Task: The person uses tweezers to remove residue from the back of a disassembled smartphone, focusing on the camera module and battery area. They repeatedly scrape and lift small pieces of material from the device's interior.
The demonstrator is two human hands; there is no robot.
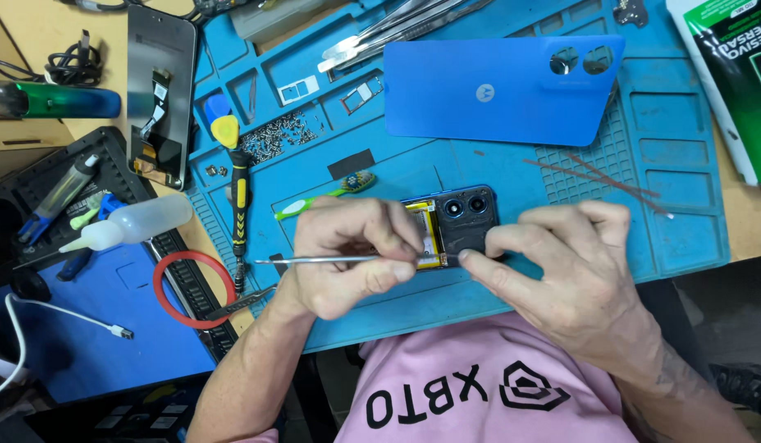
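Note:
An opened blue phone [462, 215] lies on the blue repair mat [511, 172], its yellow-edged battery and dark camera block showing. My left hand [351, 258] grips a thin metal tool [315, 260] that lies level, its tip running toward the phone's lower edge. My right hand [565, 267] rests on the phone's right end, thumb and forefinger pressing on the dark plate beside the cameras. Both hands cover most of the phone's lower half.
The phone's blue back cover [499, 90] lies at the far side of the mat. A screen panel [160, 90], a yellow-handled screwdriver [238, 197], a toothbrush [327, 197], loose screws [274, 135], tweezers [397, 29], a squeeze bottle [134, 221] and a red ring [191, 287] lie to the left.

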